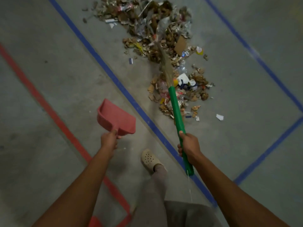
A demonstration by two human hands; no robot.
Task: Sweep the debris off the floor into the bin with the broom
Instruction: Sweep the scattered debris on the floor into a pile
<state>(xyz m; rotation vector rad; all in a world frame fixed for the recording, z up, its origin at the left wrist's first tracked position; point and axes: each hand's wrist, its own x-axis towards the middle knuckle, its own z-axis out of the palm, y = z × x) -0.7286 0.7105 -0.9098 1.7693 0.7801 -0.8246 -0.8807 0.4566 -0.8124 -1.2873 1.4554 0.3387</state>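
Observation:
A long heap of debris [157, 30], made of cardboard scraps, dry leaves, paper and plastic, runs from the top centre down to the middle of the grey floor. My right hand [189, 147] grips the green handle of the broom [176, 110]. Its straw bristles [164, 66] reach up into the heap. My left hand [109, 140] holds a pink dustpan [117, 117] by its handle, above the floor and left of the debris. No bin can be made out for certain.
A blue tape line [114, 79] runs diagonally between dustpan and debris, with more blue lines at the right. A red tape line [49, 108] crosses the left side. My foot in a beige clog [150, 158] stands between my arms. A red object [95, 222] shows at the bottom edge.

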